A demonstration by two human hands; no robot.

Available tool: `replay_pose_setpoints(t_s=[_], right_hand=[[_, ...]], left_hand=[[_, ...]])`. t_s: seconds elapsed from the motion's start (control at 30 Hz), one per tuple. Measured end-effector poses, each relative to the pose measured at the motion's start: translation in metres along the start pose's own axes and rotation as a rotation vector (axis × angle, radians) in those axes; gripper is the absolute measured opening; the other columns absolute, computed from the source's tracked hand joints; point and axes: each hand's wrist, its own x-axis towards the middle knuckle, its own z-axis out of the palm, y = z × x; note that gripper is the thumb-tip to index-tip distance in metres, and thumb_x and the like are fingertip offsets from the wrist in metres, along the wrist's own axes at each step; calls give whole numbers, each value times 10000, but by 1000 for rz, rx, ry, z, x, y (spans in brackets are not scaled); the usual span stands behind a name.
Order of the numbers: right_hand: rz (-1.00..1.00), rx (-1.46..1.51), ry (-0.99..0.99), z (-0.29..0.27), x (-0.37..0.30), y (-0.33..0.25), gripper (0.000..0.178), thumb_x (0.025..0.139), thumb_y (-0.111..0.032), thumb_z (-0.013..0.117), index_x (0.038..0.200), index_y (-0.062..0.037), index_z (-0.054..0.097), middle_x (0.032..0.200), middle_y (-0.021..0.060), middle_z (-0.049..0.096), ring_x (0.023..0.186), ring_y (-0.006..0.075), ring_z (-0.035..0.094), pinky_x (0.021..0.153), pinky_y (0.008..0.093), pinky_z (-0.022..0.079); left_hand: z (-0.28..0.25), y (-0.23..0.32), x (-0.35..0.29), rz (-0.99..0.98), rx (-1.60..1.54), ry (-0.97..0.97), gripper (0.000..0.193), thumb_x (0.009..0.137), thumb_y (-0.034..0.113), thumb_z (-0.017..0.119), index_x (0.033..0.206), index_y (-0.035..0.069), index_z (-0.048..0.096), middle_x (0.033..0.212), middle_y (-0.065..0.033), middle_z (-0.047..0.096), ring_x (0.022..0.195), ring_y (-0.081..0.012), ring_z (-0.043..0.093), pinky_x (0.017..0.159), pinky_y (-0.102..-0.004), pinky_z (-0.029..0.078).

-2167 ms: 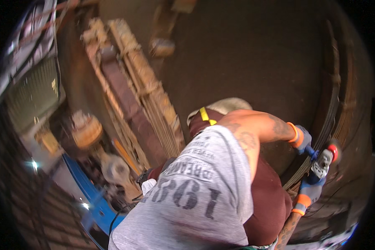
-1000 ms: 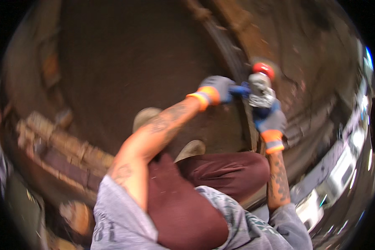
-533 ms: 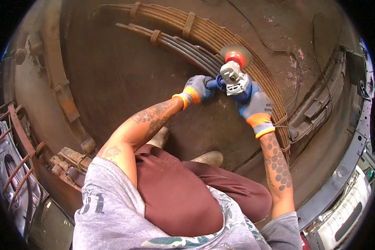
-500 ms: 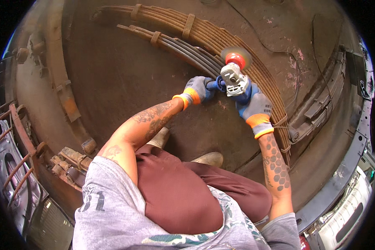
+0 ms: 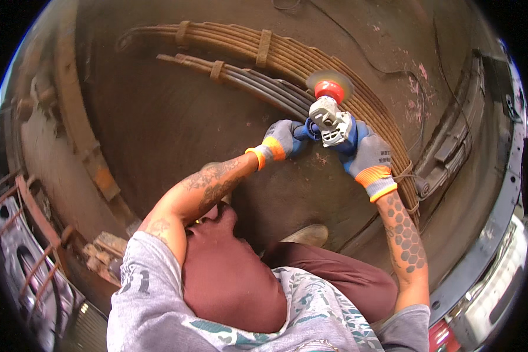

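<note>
An angle grinder (image 5: 338, 130) with a pale grey head and blue body is held between my two gloved hands. My left hand (image 5: 284, 138) is closed round its blue side handle. My right hand (image 5: 368, 151) wraps the blue body, partly hidden behind it. At the far end is a red hub (image 5: 330, 90) with a blurred round disc or brush about it. That blurred attachment lies over the rusty leaf spring pack (image 5: 311, 63); whether it touches cannot be told. Nearer to me lies a shorter leaf spring pack (image 5: 249, 80), greyer on its leaves, its right end hidden by the grinder.
Another leaf spring assembly (image 5: 452, 146) lies at the right, near a long dark metal beam (image 5: 490, 234). Cables (image 5: 364, 53) cross the dirty floor beyond the springs. Rusty metal parts (image 5: 91, 158) and a reddish bar frame (image 5: 40, 211) stand at the left. My shoe (image 5: 307, 234) is below the grinder.
The whole view has shifted, so the springs sit lower in it. My grip on the grinder is the same, and its head has moved slightly farther along the rusty pack. My legs have shifted.
</note>
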Motion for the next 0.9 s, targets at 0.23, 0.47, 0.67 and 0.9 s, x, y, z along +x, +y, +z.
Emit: replay_pose_setpoints(t_s=[0.23,0.47,0.67,0.9], right_hand=[[14,-16,47,-2,-9,-1,656,720,-254,873,1278,-73,579,1053,195,721,952,419,720,814,512,583],[22,-10,95,-12,-8,-16,616,742,-271,862,1282,-90,627,1040,171,726,938,409,719,796,506,578],[80,-26,-4,-18,-12,-20,603,742,-264,859,1251,-72,600,1059,180,706,959,405,710,802,513,571],[55,-80,19,-14,-12,-10,577,728,-244,859,1200,-55,583,1041,195,707,918,404,721,793,515,577]], left_hand=[[-5,13,-4,22,-7,-60,256,864,325,741,838,70,739,698,-213,597,607,-361,553,658,-414,513],[-8,20,-1,14,-5,-120,186,801,281,698,890,130,764,854,-197,725,815,-430,703,744,-483,560],[-3,15,-6,78,-161,-149,281,786,389,778,947,159,771,875,-172,735,833,-416,703,749,-481,555],[0,18,5,90,-92,-148,255,803,371,789,961,172,785,897,-170,746,825,-403,706,770,-456,560]])
